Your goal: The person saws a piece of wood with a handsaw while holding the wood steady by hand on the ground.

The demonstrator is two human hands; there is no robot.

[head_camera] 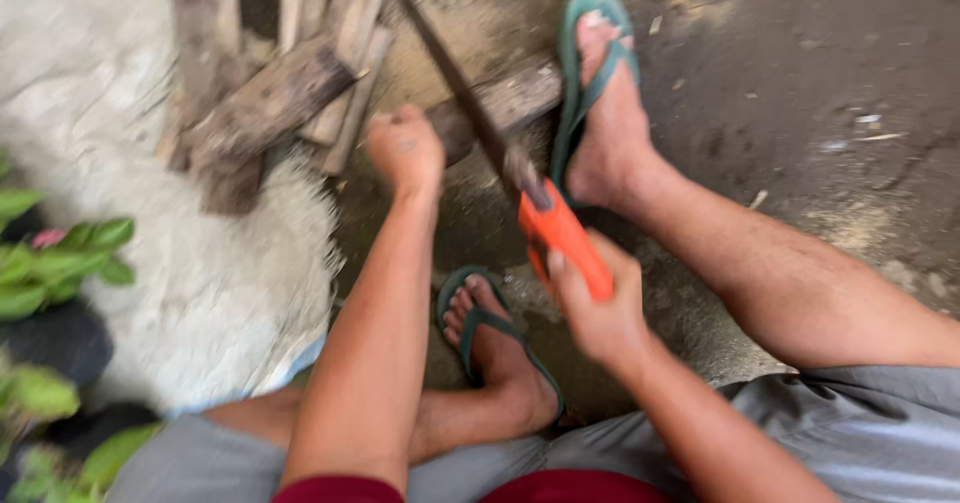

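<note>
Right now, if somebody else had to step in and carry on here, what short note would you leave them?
Right hand: closed in a grip on the orange handle of the handsaw, blade slanting up across the wood.
Left hand: fist pressed on the wooden plank, steadying it.
Right foot in a green flip-flop also pins the plank on the ground.
More wood scraps are piled at upper left.
Done: saw set on the plank; sawdust lies about. The picture is blurred, so cut depth cannot be told.
Left: plank looks not yet severed.
</note>
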